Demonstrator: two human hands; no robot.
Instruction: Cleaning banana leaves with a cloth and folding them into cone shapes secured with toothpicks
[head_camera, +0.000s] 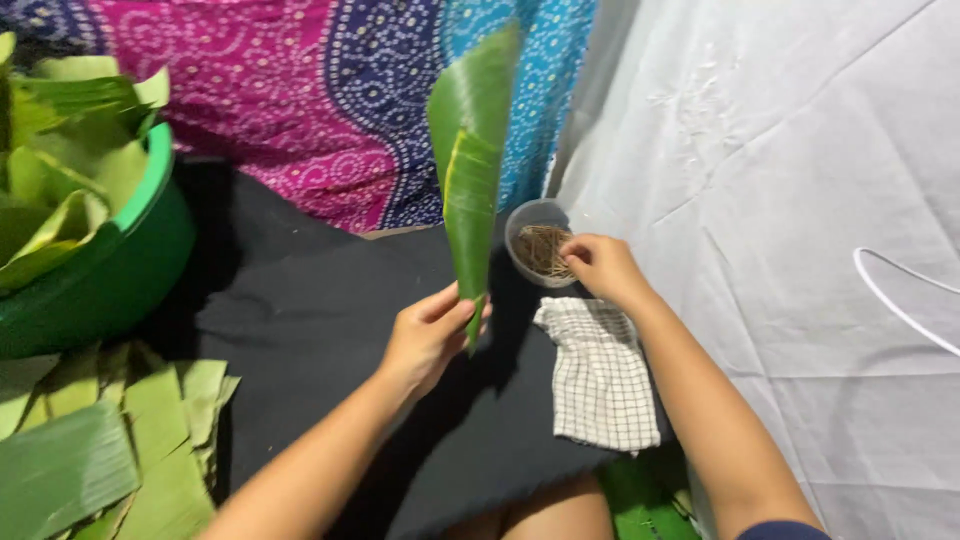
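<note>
Green banana leaf cone (470, 170) stands upright at centre frame, pinched at its lower tip by our left hand (428, 335), fingers closed around the roll. Our right hand (600, 265), at 2 o'clock from the left, has fingertips curled into the small clear bowl of thin sticks (540, 245); whether a stick is already pinched we cannot tell. Checked cloth (600, 375) lies just below the bowl on the black cloth (300, 330). Green basin (110, 270) of leaves sits at 9 o'clock. Judgement: keep the left grip tight at the overlap so the cone holds; draw a single stick only.
</note>
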